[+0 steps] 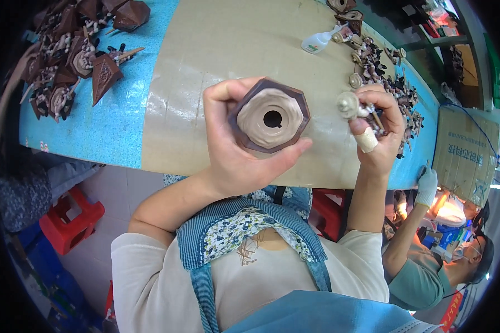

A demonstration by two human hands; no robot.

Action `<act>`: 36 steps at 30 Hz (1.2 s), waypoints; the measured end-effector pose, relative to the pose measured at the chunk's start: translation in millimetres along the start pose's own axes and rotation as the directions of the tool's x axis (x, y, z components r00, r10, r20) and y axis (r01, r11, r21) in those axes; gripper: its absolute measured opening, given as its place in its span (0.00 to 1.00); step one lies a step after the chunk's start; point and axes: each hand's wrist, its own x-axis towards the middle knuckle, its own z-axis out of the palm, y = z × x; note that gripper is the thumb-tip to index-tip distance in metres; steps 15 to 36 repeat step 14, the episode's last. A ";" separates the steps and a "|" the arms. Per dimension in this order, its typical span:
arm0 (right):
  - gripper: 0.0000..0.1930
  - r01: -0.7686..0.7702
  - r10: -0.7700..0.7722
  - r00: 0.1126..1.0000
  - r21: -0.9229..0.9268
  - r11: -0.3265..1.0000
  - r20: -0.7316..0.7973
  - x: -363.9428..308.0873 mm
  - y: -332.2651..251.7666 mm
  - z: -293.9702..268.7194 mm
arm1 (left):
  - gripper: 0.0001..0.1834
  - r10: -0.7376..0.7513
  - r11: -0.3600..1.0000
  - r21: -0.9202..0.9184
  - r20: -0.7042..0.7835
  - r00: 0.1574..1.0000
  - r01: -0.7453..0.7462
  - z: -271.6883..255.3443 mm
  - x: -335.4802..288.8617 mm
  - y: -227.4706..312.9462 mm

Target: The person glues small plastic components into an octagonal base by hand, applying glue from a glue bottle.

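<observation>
My left hand (pixel 238 169) grips a dark brown, many-sided base (pixel 252 109) from below and the left, its thumb on the lower right rim. Set in the base is a pale tan, rippled round face with a black keyhole-shaped opening, turned up toward me. To the right, my right hand (pixel 393 125) pinches a small figurine (pixel 348 104). The figurine's cream round foot with a raised stub points left, and its slim body is partly covered by my fingers. A beige strip of tape (pixel 366 140) wraps a finger of that hand. The two pieces are apart.
Brown pointed pieces with figurines (pixel 106 76) are heaped at the far left. Several loose figurines (pixel 366 61) line the right side, beside a white squeeze bottle (pixel 316 42). A gloved co-worker's hand (pixel 426 186) is at the right table edge, near a cardboard box (pixel 465 152).
</observation>
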 end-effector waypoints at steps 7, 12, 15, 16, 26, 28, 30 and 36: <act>0.16 0.220 -0.184 0.955 -0.142 0.965 0.231 9.3 -21.2 14.2 | 0.33 -0.320 0.944 0.145 0.171 0.932 0.297 1.9 -0.9 2.3; 0.16 0.206 -0.135 0.956 -0.268 0.941 0.260 -0.9 -38.0 21.3 | 0.32 -0.381 0.905 0.273 0.177 0.908 0.326 15.4 -4.2 0.4; 0.17 0.290 -0.171 0.928 -0.352 0.890 0.332 -6.9 -36.4 19.8 | 0.32 -0.382 0.902 0.284 0.178 0.907 0.324 18.5 -5.4 0.6; 0.17 0.290 -0.171 0.928 -0.352 0.890 0.332 -6.9 -36.4 19.8 | 0.32 -0.382 0.902 0.284 0.178 0.907 0.324 18.5 -5.4 0.6; 0.17 0.290 -0.171 0.928 -0.352 0.890 0.332 -6.9 -36.4 19.8 | 0.32 -0.382 0.902 0.284 0.178 0.907 0.324 18.5 -5.4 0.6; 0.17 0.290 -0.171 0.928 -0.352 0.890 0.332 -6.9 -36.4 19.8 | 0.32 -0.382 0.902 0.284 0.178 0.907 0.324 18.5 -5.4 0.6; 0.17 0.290 -0.171 0.928 -0.352 0.890 0.332 -6.9 -36.4 19.8 | 0.32 -0.382 0.902 0.284 0.178 0.907 0.324 18.5 -5.4 0.6; 0.17 0.290 -0.171 0.928 -0.352 0.890 0.332 -6.9 -36.4 19.8 | 0.32 -0.382 0.902 0.284 0.178 0.907 0.324 18.5 -5.4 0.6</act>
